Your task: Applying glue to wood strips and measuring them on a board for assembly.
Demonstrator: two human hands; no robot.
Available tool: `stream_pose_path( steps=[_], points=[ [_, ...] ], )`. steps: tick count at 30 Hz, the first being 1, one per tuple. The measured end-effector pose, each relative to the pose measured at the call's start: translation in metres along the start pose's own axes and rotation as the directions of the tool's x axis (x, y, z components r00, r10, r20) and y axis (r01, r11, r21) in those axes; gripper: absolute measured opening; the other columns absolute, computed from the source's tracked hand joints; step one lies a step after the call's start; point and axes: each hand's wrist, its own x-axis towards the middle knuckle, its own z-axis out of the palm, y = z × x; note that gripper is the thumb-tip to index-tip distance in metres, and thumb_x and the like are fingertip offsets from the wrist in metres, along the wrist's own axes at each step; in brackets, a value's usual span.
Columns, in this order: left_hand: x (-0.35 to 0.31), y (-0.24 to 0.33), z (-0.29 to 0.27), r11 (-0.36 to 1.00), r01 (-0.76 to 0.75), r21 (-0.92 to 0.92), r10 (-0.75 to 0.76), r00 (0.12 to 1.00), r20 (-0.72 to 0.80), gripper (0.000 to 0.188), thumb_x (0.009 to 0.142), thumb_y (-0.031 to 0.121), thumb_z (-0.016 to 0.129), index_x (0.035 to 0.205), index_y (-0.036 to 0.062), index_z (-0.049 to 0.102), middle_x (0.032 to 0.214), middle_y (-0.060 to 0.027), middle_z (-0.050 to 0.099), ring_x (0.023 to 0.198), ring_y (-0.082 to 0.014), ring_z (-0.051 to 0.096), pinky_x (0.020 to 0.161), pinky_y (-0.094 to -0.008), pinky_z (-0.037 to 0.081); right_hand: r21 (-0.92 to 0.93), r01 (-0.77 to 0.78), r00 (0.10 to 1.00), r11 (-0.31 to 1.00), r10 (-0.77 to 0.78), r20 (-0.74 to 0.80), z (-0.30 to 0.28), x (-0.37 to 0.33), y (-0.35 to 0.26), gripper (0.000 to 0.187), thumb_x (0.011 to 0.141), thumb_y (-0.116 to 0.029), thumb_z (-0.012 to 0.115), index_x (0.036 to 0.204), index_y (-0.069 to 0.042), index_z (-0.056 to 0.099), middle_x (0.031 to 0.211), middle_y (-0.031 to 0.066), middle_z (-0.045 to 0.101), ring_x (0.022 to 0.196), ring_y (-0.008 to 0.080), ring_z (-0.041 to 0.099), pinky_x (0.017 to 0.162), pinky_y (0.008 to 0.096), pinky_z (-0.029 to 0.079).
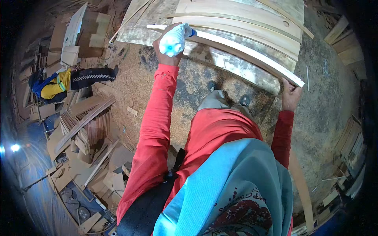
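Note:
My left hand [168, 59] is closed around a white plastic squeeze bottle [173, 41] with a blue tip. The bottle is tilted, its tip pointing right over a long, narrow board [244, 50]. White shows along the board's upper edge; whether that is glue or the board's own colour I cannot tell. My right hand [290, 95] grips the board's right end, fingers wrapped around it. Beneath the board is a worktable [230, 67] with a worn, stained wooden surface.
Thin wooden strips [236, 21] and a pale wooden panel [220, 8] lie on the worktable. Sawdust [134, 74] covers the floor. Stacked boards and offcuts [86, 129] crowd the left. A person in a yellow top [53, 86] is at far left. More wood pieces [350, 137] lie right.

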Motion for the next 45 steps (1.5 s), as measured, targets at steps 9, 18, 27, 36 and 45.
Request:
stream_pose_path(
  steps=[9,18,27,36,45],
  points=[
    [0.013,-0.040,-0.028,0.997,0.020,0.077,-0.019,1.000,-0.016,0.021,0.091,0.017,0.074,0.108,0.0060,0.072,0.102,-0.0105,0.075,0.091,-0.0244,0.071,0.083,-0.0335,0.055,0.011,0.059,0.998,0.998,-0.059,-0.009,0.001,0.005,0.023,0.060,0.091,-0.021,0.079,0.136,0.005,0.050,0.106,0.0040,0.064,0.085,0.0090,0.056,0.078,0.0255,0.048],
    [0.031,-0.074,-0.058,0.973,0.027,0.231,-0.025,1.000,-0.015,0.023,0.091,0.021,0.076,0.106,0.0042,0.071,0.099,-0.0101,0.075,0.089,-0.0227,0.072,0.082,-0.0329,0.056,0.075,0.060,0.998,0.995,-0.061,0.016,-0.002,0.011,0.050,0.057,0.093,-0.015,0.076,0.137,0.005,0.047,0.112,0.0059,0.063,0.093,0.0098,0.058,0.084,0.0270,0.049],
    [0.053,-0.127,-0.110,0.974,0.132,0.183,-0.107,0.984,-0.141,0.025,0.084,0.020,0.083,0.101,0.0038,0.075,0.095,-0.0081,0.076,0.088,-0.0196,0.072,0.083,-0.0320,0.056,-0.133,0.111,0.993,0.985,-0.114,-0.019,-0.013,0.013,0.059,0.057,0.096,-0.020,0.074,0.139,0.003,0.046,0.116,0.0073,0.064,0.100,0.0125,0.060,0.089,0.0268,0.047],
    [0.051,-0.147,-0.141,0.983,0.140,-0.123,-0.165,0.959,-0.229,0.017,0.087,0.006,0.080,0.102,0.0005,0.075,0.095,-0.0046,0.073,0.087,-0.0146,0.067,0.079,-0.0281,0.053,-0.060,0.059,0.998,0.996,-0.060,-0.010,-0.024,0.017,0.066,0.058,0.097,-0.020,0.072,0.141,0.005,0.043,0.125,0.0104,0.060,0.112,0.0161,0.058,0.092,0.0283,0.047],
    [0.061,-0.147,-0.139,0.807,0.383,-0.450,-0.478,0.870,-0.118,0.028,0.084,0.005,0.081,0.109,-0.0006,0.069,0.103,-0.0092,0.073,0.092,-0.0183,0.070,0.083,-0.0339,0.060,-0.080,0.030,0.999,0.996,-0.031,-0.010,-0.027,0.020,0.061,0.056,0.097,-0.015,0.072,0.142,0.003,0.043,0.119,0.0089,0.062,0.102,0.0151,0.060,0.089,0.0299,0.049]
  ],
)
